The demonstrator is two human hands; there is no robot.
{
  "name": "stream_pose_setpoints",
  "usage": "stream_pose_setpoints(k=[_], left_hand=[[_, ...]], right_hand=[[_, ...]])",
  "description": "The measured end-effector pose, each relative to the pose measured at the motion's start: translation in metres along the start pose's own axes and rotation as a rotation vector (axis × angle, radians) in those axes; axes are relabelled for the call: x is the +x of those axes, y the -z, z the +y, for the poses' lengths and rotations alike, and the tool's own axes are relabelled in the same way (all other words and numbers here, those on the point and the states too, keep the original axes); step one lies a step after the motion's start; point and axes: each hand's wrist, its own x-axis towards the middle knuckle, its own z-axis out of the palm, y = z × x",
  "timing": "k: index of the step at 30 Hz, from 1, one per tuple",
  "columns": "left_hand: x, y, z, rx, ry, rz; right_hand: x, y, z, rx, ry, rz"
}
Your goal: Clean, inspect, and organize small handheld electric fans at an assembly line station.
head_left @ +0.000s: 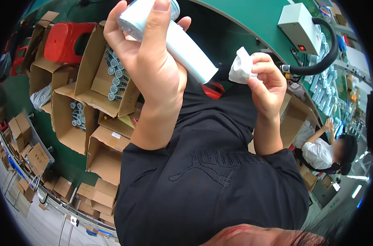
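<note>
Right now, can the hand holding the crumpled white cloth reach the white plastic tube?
Probably yes: the right hand with the crumpled white cloth sits beside the white plastic tube, nothing between them.

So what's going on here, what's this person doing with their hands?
A person in a black shirt holds a white cylindrical tube up in the left hand, fingers wrapped around its capped end. The right hand pinches a crumpled white cloth just beside the tube's lower end, not touching it. Below on the left, open cardboard boxes hold more tubes standing on end. A co-worker in a white shirt sits further along the green bench.
</note>
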Motion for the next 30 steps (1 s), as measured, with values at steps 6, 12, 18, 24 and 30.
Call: stream_pose_setpoints(k=[6,12,18,24,30], left_hand=[[-0.009,0.003,-0.005,0.015,0.071,-0.135],[-0.026,0.006,-0.015,-0.06,0.234,-0.357],[-0.01,0.019,-0.01,-0.135,0.288,-0.405],[-0.016,0.018,-0.026,-0.205,0.42,-0.516],[0.029,0.053,-0.038,-0.512,0.512,-0.398]], right_hand=[[0.006,-0.021,-0.028,-0.296,0.218,-0.17],[0.042,-0.055,-0.049,-0.618,0.41,-0.225],[0.019,-0.044,-0.045,-0.593,0.417,-0.396],[0.048,-0.05,-0.051,-0.682,0.424,-0.221],[0.031,-0.023,-0.031,-0.295,0.173,-0.818]])
